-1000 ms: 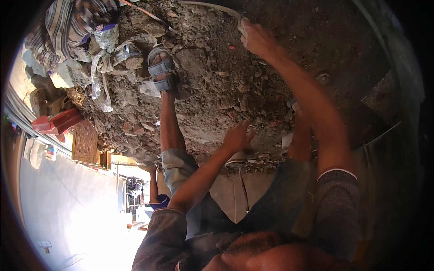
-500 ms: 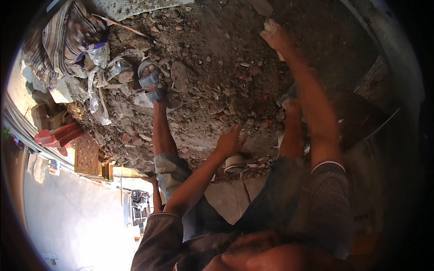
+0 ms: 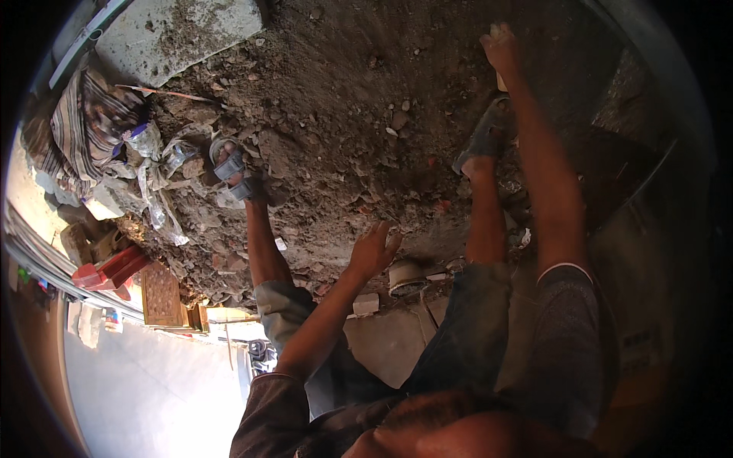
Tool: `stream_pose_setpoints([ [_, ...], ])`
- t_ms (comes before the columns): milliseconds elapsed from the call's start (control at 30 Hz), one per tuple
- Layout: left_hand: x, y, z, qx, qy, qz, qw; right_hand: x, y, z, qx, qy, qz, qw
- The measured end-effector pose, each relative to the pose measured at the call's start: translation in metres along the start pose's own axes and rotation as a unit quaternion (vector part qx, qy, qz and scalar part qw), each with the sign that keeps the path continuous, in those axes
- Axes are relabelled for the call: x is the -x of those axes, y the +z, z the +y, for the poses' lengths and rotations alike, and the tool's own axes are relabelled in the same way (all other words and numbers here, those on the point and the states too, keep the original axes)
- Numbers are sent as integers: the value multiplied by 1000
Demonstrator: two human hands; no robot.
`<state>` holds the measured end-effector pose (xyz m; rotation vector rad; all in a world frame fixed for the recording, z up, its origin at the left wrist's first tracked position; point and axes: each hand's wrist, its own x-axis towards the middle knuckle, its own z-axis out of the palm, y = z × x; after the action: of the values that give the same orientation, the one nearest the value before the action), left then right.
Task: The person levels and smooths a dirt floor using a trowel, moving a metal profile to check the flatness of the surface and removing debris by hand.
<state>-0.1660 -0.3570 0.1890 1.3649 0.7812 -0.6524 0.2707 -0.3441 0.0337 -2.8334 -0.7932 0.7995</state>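
My right hand (image 3: 500, 47) is closed around a hand tool with a pale handle (image 3: 501, 82), far out over the dirt at the upper right. The handle's butt shows below the fist; the tool's working end cannot be made out. My left hand (image 3: 374, 249) is open, fingers apart, with nothing in it, above the ground between my legs. Loose brown soil with stones and rubble (image 3: 328, 153) spreads under both hands. Just right of my left hand lies a pale, round, cup-like object (image 3: 406, 277).
My sandalled feet (image 3: 229, 168) stand on the rubble. At the left are a striped cloth (image 3: 84, 114), clear plastic bags (image 3: 156, 206), a red object (image 3: 114, 267) and a carved wooden panel (image 3: 162, 294). A pale slab (image 3: 183, 34) lies at the upper left.
My right hand has moved right and slightly farther out with the tool. The view has shifted, showing more of the pale slab and my right sandal. My left hand stays open, slightly lower in view.
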Motion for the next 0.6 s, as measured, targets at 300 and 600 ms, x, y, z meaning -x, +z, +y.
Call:
stream_pose_setpoints([
  [300, -5, 0, -10, 10, -29, -11, 999, 146, 15, -54, 125, -88, -282, 947],
  [600, -5, -7, -5, 10, -27, -36, 999, 12, 8, -148, 66, -122, -156, 978],
])
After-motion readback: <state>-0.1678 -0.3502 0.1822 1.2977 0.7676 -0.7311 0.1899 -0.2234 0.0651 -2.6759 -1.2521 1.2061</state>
